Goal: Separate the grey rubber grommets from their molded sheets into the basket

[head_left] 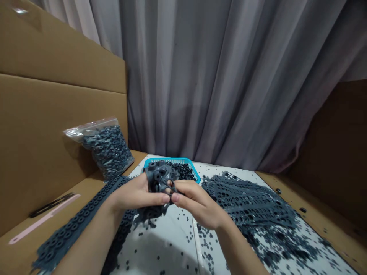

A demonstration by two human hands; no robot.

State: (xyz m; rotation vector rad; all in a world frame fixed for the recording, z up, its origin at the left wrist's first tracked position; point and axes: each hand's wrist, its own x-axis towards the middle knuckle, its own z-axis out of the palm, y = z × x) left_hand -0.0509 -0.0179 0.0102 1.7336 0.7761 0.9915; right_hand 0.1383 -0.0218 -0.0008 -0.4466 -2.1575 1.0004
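Note:
My left hand [140,195] grips a bunched dark rubber sheet [160,173] studded with ring-shaped parts, its thumb lying across the near side. My right hand [195,198] pinches the torn edge of that same sheet, and both thumb tips almost meet. Behind the sheet stands a blue plastic basket [195,172] holding many small black rubber pieces. Under my left forearm lies a long dark sheet [77,217] with rows of raised rings. The fingers behind the sheet are mostly hidden.
Punched-out dark sheets [249,198] are piled at the right, with small black discs scattered over the white table [172,244]. A zip bag [109,149] full of dark rings leans on the left cardboard wall [57,110]. Near it lies a pink strip-like tool [43,221].

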